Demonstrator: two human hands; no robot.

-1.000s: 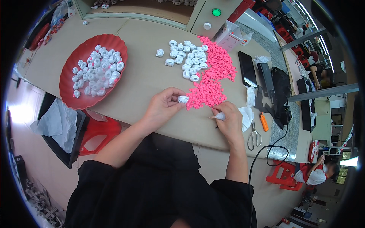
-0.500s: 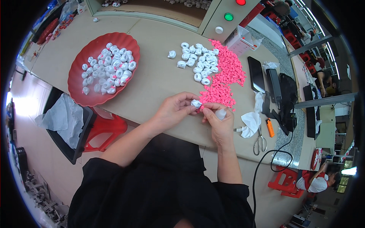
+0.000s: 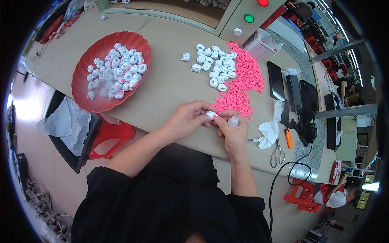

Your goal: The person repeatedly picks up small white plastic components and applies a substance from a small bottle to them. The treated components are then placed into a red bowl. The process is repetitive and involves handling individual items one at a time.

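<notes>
Here, your left hand (image 3: 188, 120) pinches a small white piece (image 3: 210, 114) just short of the pink pile (image 3: 250, 75). Your right hand (image 3: 234, 133) is closed around a small whitish bottle (image 3: 233, 122), its fingertips meeting the piece's pink bit (image 3: 214, 116). Several pieces in the red dish (image 3: 96, 47) at left show pink and look done; the loose white cluster (image 3: 221, 68) appears still to do. The held piece seems to lie left to right, pink end rightward; its facing is hidden.

From head height, a wide fisheye view looks down at close range onto the tabletop (image 3: 166, 81).
</notes>
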